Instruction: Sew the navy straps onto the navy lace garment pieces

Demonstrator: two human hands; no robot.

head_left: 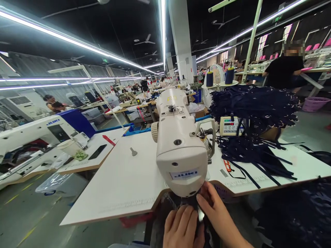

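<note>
A white JUKI sewing machine [182, 144] points its head end at me. Just below that end, my left hand [181, 225] is bent over dark fabric [168, 201], fingers curled together on it. My right hand [213, 206] is close by on the right, thumb and fingers drawn together beside the machine head. What lies between those fingers is hidden, as are the needle and presser foot. On the right of the table lie dark navy straps [240, 150] with small metal rings, below a larger hanging bundle of navy straps [253, 103].
Orange-handled snips [227, 166] and a small metal plate [223, 173] lie on the right tabletop [248, 184]. A grey tool [133, 151] rests on the left. Behind are a control box [231, 126] and thread cones [229, 75]. A person [284, 70] stands far right.
</note>
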